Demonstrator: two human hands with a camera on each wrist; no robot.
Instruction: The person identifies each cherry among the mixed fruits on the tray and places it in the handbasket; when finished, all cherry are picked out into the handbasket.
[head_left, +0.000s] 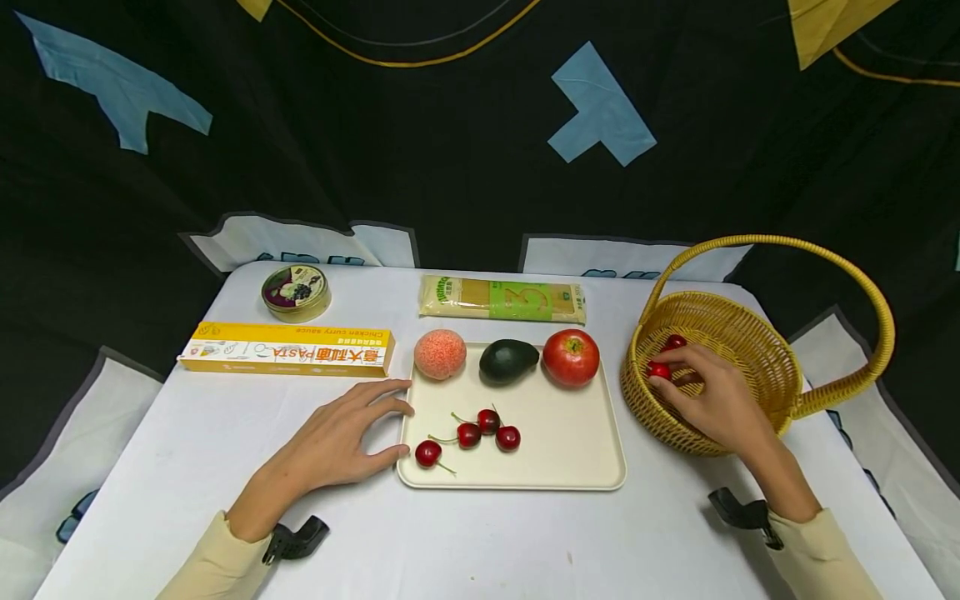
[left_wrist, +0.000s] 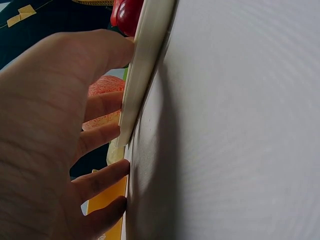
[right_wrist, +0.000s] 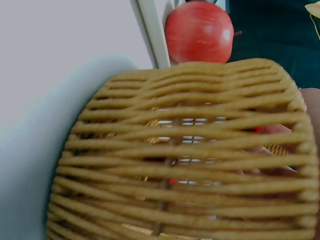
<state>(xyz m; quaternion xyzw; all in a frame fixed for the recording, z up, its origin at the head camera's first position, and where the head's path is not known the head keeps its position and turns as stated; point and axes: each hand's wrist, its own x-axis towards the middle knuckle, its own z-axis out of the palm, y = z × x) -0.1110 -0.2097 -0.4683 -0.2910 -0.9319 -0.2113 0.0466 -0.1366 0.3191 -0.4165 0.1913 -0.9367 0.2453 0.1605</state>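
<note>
My left hand (head_left: 337, 437) rests at the left rim of a cream tray (head_left: 562, 458), fingers spread; thumb and fingertips touch the edge in the left wrist view. At the right, my right hand (head_left: 720, 400) reaches inside a yellow wicker basket (head_left: 663, 421) and pinches a red cherry (head_left: 659, 370) between thumb and fingers. Another cherry (head_left: 675, 342) lies in the basket just beyond. Several stemmed cherries (head_left: 468, 435) lie on the tray's front left part. In the right wrist view, the basket's woven wall (right_wrist: 185, 150) mostly hides the hand.
Along the tray's back sit a speckled pinkish-orange fruit (head_left: 439, 354), an avocado (head_left: 508, 362) and a red apple (head_left: 571, 358). Behind lies a noodle packet (head_left: 502, 299). At left are a yellow pasta box (head_left: 288, 349) and a round tin (head_left: 296, 293). The basket's tall handle (head_left: 862, 287) arches above it.
</note>
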